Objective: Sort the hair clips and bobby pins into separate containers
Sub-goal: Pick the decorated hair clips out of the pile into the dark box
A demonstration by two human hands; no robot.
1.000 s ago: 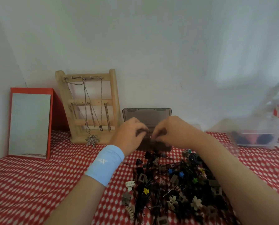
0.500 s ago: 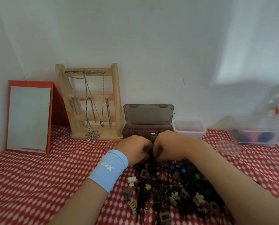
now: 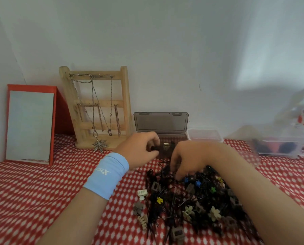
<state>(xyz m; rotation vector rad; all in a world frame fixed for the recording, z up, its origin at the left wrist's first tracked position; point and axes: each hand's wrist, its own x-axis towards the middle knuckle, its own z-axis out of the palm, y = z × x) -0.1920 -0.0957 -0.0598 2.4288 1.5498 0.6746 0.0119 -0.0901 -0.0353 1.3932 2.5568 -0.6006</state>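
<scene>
Left hand [image 3: 140, 150] pinches dark piece [image 3: 154, 148] at front edge of open box [image 3: 161, 123] — right hand [image 3: 188, 156] curled into pile [image 3: 192, 200], hold unclear.

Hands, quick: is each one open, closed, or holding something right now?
Left hand: closed, pinching a small dark piece by the brown box.
Right hand: fingers down in the pile of clips and pins; grip cannot be told.
</scene>
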